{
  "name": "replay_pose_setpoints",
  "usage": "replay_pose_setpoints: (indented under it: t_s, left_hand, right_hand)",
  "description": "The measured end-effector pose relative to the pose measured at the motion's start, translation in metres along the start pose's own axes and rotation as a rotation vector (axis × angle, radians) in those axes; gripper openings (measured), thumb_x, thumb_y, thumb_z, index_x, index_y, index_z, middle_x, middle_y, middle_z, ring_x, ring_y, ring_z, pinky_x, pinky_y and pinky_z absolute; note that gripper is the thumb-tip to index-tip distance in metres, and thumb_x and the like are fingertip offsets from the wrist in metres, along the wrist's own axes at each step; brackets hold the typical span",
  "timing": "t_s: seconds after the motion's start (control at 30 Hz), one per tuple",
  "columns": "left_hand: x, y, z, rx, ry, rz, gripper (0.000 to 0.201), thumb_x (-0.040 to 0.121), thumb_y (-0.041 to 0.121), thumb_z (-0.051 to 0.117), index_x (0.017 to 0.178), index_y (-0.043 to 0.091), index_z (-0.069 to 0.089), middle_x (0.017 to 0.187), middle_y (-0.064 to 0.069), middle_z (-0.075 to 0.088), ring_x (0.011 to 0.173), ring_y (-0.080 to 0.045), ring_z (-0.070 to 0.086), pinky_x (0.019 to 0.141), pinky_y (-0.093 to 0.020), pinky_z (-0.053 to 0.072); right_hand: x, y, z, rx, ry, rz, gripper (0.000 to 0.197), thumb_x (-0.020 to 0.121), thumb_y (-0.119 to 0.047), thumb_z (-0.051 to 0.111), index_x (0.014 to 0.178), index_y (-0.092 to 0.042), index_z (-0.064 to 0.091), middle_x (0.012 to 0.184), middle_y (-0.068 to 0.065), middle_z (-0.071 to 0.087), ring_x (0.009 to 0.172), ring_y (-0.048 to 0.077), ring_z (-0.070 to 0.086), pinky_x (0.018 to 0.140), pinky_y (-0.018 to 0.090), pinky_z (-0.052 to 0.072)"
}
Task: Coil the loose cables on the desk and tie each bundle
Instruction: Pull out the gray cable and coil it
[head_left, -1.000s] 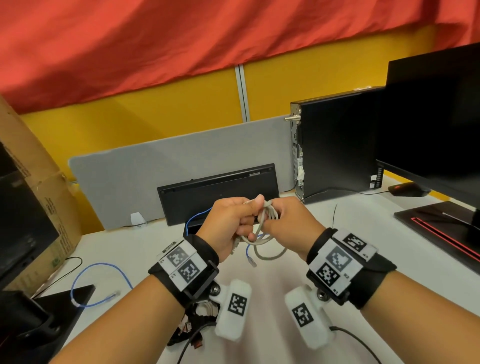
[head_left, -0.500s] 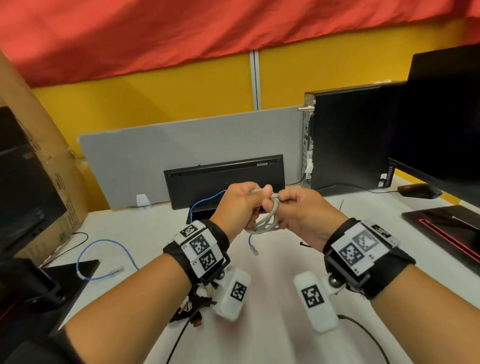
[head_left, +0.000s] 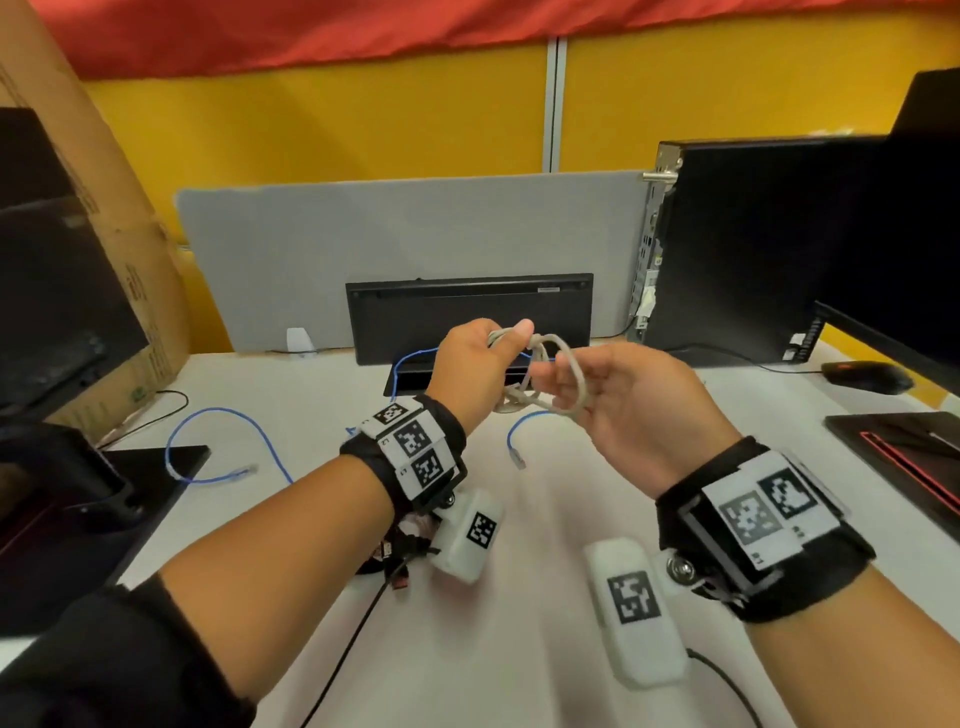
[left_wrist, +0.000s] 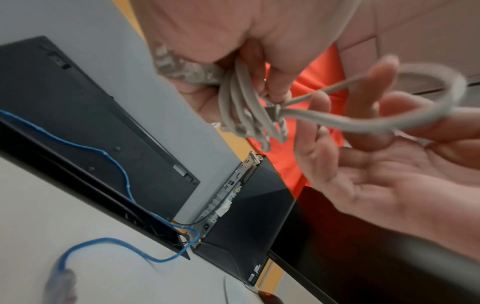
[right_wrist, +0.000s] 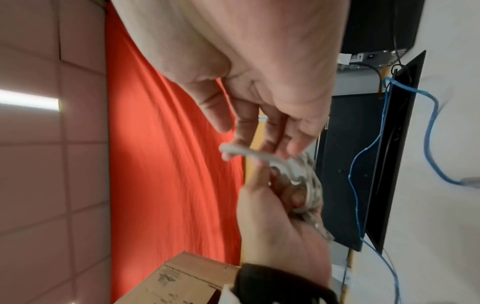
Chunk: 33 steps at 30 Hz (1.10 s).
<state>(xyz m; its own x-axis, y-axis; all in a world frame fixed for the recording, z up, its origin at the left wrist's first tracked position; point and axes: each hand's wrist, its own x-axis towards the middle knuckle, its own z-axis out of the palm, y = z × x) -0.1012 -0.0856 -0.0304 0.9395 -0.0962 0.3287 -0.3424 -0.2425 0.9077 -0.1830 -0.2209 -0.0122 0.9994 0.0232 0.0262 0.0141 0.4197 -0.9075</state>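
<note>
Head view: left hand (head_left: 475, 364) grips grey cable (head_left: 563, 384); right hand (head_left: 631, 410) spread, above desk (head_left: 519, 649).

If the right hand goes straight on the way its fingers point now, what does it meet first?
Probably the grey cable looped at its fingertips, then the left hand gripping the bundle; the right hand points leftward, though depth is uncertain.

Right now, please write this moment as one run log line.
left hand: grips grey cable bundle | right hand: fingers straight, loop over them | blue cable: loose on desk
</note>
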Motion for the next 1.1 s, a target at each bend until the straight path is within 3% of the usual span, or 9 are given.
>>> replay_pose_setpoints:
  t_s: [0.07,0.17,0.3,0.43,0.57,0.77,0.87,1.0,1.1]
  left_hand:
    - [0.002,-0.002,-0.005,0.022,0.012,-0.036,0.037,0.094,0.037,0.058,0.071,0.009,0.053,0.065,-0.007,0.048,0.061,-0.024,0.045,0.062,-0.037,0.042]
    - [0.004,-0.002,-0.010,0.021,0.034,-0.091,0.037,0.095,0.037,0.056,0.080,0.004,0.056,0.068,-0.010,0.046,0.063,-0.025,0.043,0.063,-0.038,0.043]
    - [0.003,0.003,-0.017,-0.294,0.048,-0.261,0.027,0.096,0.033,0.057,0.088,0.007,0.059,0.056,0.000,0.034,0.048,-0.015,0.032,0.047,-0.027,0.035]
    - [-0.003,0.014,-0.017,-0.853,-0.077,-0.413,0.021,0.098,0.027,0.054,0.091,0.008,0.062,0.056,0.007,0.024,0.040,-0.006,0.021,0.035,-0.017,0.025]
    - [-0.012,0.023,-0.005,-1.073,-0.238,-0.513,0.036,0.097,0.032,0.053,0.066,0.015,0.045,0.048,0.008,0.023,0.033,-0.005,0.023,0.034,-0.015,0.025]
    - [-0.026,0.027,0.021,-1.165,-0.220,-0.460,0.036,0.098,0.034,0.050,0.068,0.014,0.047,0.046,0.007,0.023,0.035,-0.007,0.023,0.037,-0.018,0.029]
    - [-0.028,0.027,0.029,-1.052,-0.190,-0.339,0.032,0.100,0.033,0.048,0.078,0.011,0.053,0.043,0.007,0.026,0.036,-0.007,0.026,0.039,-0.019,0.033]
    - [-0.025,0.023,0.030,-0.970,-0.121,-0.265,0.032,0.101,0.032,0.046,0.078,0.010,0.052,0.044,0.007,0.026,0.034,-0.006,0.027,0.037,-0.019,0.032]
    - [-0.022,0.018,0.029,-0.896,-0.089,-0.241,0.033,0.101,0.033,0.047,0.077,0.011,0.051,0.047,0.004,0.028,0.037,-0.009,0.029,0.041,-0.021,0.036]
  right_hand:
    - [0.000,-0.003,0.000,0.046,0.000,0.010,0.025,0.098,-0.017,0.044,0.079,-0.007,0.056,0.064,0.010,0.062,0.068,0.026,0.065,0.074,0.034,0.051]
    - [0.004,-0.006,-0.007,-0.219,0.121,-0.120,0.028,0.099,-0.022,0.052,0.085,-0.003,0.067,0.052,-0.006,0.039,0.041,0.007,0.036,0.048,0.022,0.037]
    - [0.009,-0.010,-0.025,-1.021,0.236,-0.536,0.018,0.092,-0.021,0.062,0.081,-0.023,0.076,0.058,-0.018,0.059,0.056,0.003,0.054,0.054,0.009,0.040]
    - [0.016,0.007,-0.036,-1.266,0.284,-0.730,0.016,0.089,-0.009,0.064,0.090,-0.017,0.077,0.075,-0.007,0.068,0.070,0.010,0.056,0.068,0.005,0.036]
    - [0.022,0.023,-0.041,-1.181,0.348,-0.782,0.017,0.090,-0.003,0.060,0.087,-0.011,0.075,0.073,0.002,0.066,0.069,0.018,0.059,0.066,0.024,0.044]
    - [0.025,0.032,-0.024,-1.126,0.320,-0.767,0.016,0.085,0.005,0.061,0.085,-0.002,0.075,0.084,0.009,0.069,0.076,0.020,0.061,0.072,0.024,0.047]
    - [0.021,0.031,-0.020,-0.930,0.308,-0.600,0.013,0.083,0.002,0.065,0.078,-0.003,0.075,0.073,0.011,0.069,0.068,0.025,0.062,0.066,0.033,0.052]
    - [0.013,0.020,-0.013,-0.405,0.173,-0.302,0.018,0.086,0.007,0.056,0.086,0.006,0.073,0.082,0.025,0.071,0.078,0.032,0.069,0.073,0.036,0.060]
    - [0.006,0.018,-0.008,-0.166,0.054,-0.164,0.024,0.091,-0.012,0.052,0.088,-0.002,0.074,0.083,0.018,0.071,0.083,0.027,0.068,0.083,0.037,0.058]
